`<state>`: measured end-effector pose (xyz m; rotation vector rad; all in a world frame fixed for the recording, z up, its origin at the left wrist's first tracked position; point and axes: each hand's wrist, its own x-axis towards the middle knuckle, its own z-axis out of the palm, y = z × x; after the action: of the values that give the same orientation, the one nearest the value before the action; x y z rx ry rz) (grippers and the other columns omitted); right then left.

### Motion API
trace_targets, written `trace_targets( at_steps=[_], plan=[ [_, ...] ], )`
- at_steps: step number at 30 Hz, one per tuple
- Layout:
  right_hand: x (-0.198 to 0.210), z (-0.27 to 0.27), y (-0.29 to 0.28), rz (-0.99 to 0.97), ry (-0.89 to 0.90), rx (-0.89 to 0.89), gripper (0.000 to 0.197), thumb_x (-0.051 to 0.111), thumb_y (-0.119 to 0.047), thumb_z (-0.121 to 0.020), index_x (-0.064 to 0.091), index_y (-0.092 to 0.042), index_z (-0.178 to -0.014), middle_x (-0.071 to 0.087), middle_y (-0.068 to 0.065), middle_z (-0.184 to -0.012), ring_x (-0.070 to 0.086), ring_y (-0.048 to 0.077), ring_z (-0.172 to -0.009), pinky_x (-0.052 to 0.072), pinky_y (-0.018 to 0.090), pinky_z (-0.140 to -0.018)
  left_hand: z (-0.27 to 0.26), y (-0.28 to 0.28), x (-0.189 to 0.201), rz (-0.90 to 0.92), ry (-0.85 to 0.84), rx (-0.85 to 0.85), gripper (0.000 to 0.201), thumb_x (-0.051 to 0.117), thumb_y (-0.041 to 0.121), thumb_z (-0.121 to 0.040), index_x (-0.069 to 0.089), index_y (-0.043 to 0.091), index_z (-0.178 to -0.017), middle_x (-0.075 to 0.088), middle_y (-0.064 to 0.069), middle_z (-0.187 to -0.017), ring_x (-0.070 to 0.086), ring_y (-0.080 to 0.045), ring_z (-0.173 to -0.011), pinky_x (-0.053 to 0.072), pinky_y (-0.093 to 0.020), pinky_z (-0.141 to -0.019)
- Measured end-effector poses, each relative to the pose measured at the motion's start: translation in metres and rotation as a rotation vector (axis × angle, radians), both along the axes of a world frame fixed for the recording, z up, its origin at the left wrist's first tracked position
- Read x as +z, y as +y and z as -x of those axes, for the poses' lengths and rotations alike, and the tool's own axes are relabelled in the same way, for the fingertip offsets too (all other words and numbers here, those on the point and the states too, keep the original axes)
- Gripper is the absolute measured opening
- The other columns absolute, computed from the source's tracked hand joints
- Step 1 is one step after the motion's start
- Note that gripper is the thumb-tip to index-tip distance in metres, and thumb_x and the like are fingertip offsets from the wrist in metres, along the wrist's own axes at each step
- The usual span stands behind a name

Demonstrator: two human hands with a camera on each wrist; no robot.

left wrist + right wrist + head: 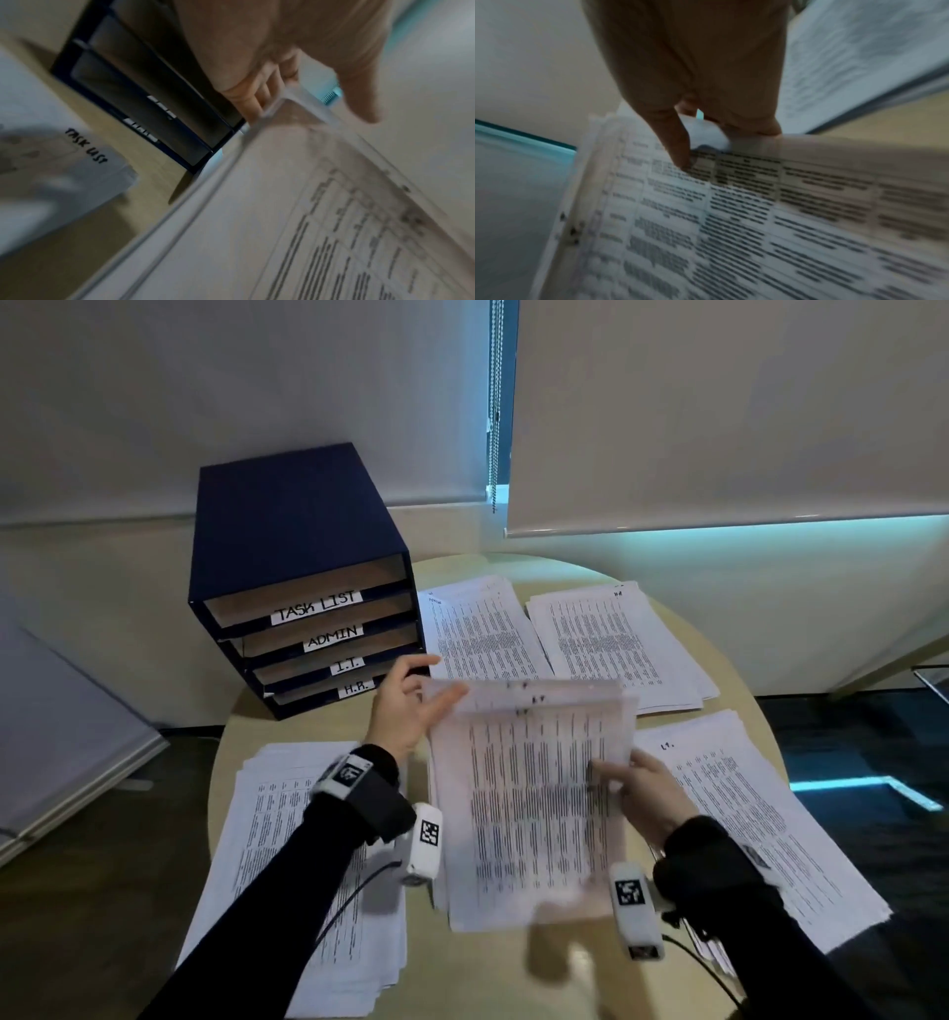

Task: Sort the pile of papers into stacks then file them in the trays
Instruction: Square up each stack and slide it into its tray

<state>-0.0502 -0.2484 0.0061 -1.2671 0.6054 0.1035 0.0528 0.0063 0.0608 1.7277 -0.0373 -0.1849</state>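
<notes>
While the round pale wooden tabletop [662, 572] carries four sorted stacks, the navy four-slot filing tray unit [287, 546] stands at its back-left w/ all visible slots looking empty. Lifted white printed-paper stack [529, 809] hangs mid-table, blurred. Right hand [639, 791] pinches its right edge, thumb on top; left hand [405, 706] is flat-fingered against the top-left corner. Square edges first, read the corner label, then feed level into the matching slot.
</notes>
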Motion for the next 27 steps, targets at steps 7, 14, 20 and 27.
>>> trace_targets(
  at_steps=[7,14,20,27],
  plan=[
    [0.054,-0.019,0.013,-0.001,-0.292,-0.137,0.021,0.055,0.009,-0.083,0.065,-0.004,-0.097,0.07,0.01,-0.094,0.062,0.029,-0.094,0.052,0.04,-0.077,0.007,-0.009,0.007,-0.018,-0.171,-0.02,0.043,0.067,0.009,-0.086,0.049,0.026,-0.121,0.059,0.017,-0.107,0.06,0.006,-0.092,0.051,-0.018,-0.075],
    [0.032,-0.031,0.044,0.193,-0.272,-0.159,0.041,0.063,0.009,-0.079,0.043,-0.007,-0.109,0.059,0.002,-0.096,0.058,0.012,-0.085,0.05,0.028,-0.072,0.035,-0.033,-0.028,-0.102,-0.264,0.109,0.034,0.042,0.021,-0.102,0.029,0.029,-0.133,0.051,0.011,-0.123,0.058,0.003,-0.089,0.043,-0.024,-0.085],
    [-0.003,-0.049,0.048,0.469,-0.088,-0.07,0.032,0.045,0.0,-0.089,0.032,-0.015,-0.114,0.049,-0.001,-0.09,0.052,0.025,-0.086,0.047,0.044,-0.082,0.029,-0.036,-0.047,-0.299,-0.068,0.079,0.042,0.029,0.023,-0.106,0.009,0.026,-0.143,0.034,0.022,-0.088,0.031,0.005,-0.063,0.035,-0.003,-0.051],
    [0.011,-0.05,-0.006,0.739,-0.08,-0.213,0.018,0.045,0.0,-0.087,0.049,-0.015,-0.098,0.055,0.011,-0.091,0.052,0.024,-0.09,0.041,0.037,-0.081,0.021,-0.016,-0.097,-0.481,-0.1,-0.041,0.032,0.052,0.036,-0.094,0.042,0.03,-0.123,0.054,0.007,-0.121,0.056,-0.015,-0.107,0.046,-0.038,-0.097]
  ],
)
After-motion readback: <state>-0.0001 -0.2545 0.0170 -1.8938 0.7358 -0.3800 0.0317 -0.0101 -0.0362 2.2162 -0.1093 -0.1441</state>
